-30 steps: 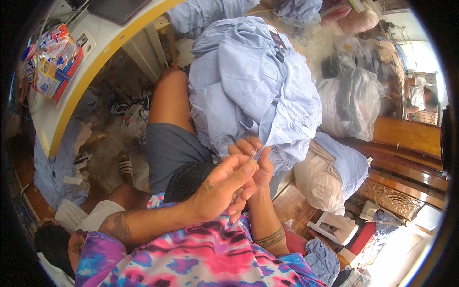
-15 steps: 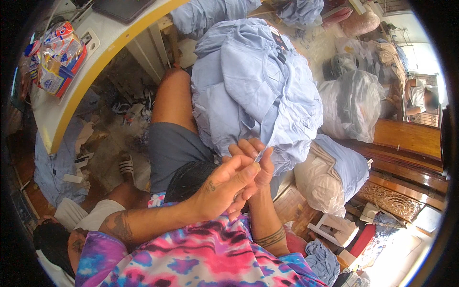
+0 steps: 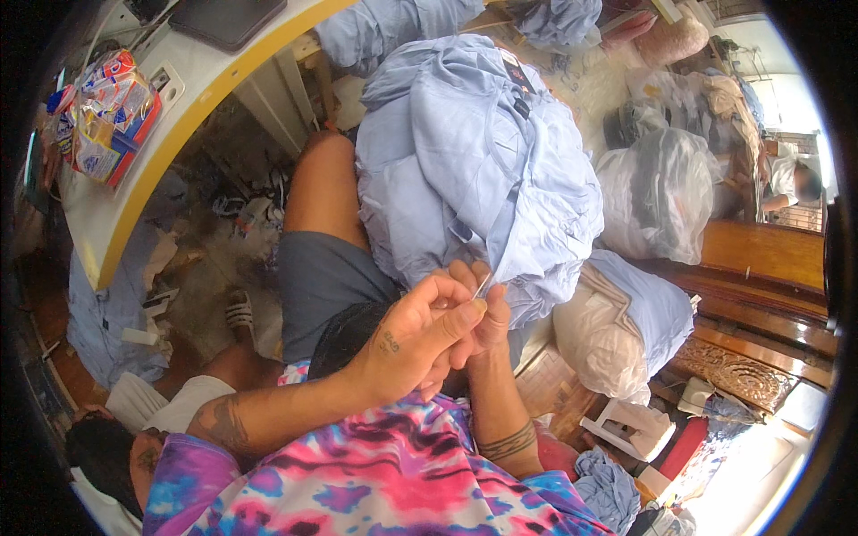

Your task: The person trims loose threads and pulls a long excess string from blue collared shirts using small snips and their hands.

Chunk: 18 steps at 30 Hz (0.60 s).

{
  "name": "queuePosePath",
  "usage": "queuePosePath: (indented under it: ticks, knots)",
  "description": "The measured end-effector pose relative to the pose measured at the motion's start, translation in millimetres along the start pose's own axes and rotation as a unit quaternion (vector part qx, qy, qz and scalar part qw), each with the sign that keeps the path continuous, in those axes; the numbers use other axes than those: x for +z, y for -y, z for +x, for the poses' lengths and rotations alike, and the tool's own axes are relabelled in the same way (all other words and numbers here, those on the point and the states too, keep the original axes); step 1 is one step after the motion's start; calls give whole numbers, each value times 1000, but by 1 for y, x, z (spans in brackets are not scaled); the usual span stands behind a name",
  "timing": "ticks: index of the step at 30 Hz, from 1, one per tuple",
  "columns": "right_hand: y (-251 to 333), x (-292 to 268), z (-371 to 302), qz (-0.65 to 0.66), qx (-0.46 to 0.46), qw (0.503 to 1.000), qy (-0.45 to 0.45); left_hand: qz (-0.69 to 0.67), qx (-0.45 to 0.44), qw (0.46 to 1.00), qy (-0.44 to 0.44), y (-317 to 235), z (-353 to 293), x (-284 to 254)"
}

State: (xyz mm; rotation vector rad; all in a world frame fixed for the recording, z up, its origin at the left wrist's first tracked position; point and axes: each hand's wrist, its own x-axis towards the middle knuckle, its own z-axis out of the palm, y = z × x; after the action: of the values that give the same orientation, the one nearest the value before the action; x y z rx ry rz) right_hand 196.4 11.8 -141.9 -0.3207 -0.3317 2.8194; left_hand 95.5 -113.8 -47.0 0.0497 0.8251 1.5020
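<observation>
A large heap of light blue garments (image 3: 474, 152) is bunched on my lap, with a dark tag (image 3: 517, 73) near its top. At the heap's near edge my two hands meet, fingers close together. My left hand (image 3: 416, 335) is closed in a pinch, thumb stretched toward the right fingertips. Between the fingertips a thin, shiny, needle-like piece (image 3: 483, 284) shows; its exact kind is too small to make out. My right hand (image 3: 487, 326) is closed beside it, and a fold of the blue cloth runs down to its fingers. The left hand partly covers the right palm.
At the left stands a white table with a yellow edge (image 3: 201, 107), bearing a colourful plastic packet (image 3: 107, 116). Clear bags of clothes (image 3: 657, 196) and a stuffed pale sack (image 3: 599, 335) lie to the right. Another person (image 3: 116, 456) is close at my lower left.
My left fingers and thumb have shifted slightly, and more of the thin shiny piece shows between the fingertips. The cloth heap has hardly moved.
</observation>
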Motion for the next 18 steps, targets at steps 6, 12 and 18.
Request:
queuePosePath:
  ticks: [6, 12, 18]
  knots:
    - [8, -5, -2, -46, 24, 998, -45, -16, -8, 1000, 24, -2, 4, -7]
    - [2, -4, 3, 2, 5, 1000, -26, -26, -28, 999, 27, 1, 1, -7]
    - [2, -4, 5, 11, 9, 1000, -11, -16, -31, 999, 24, 2, 3, -7]
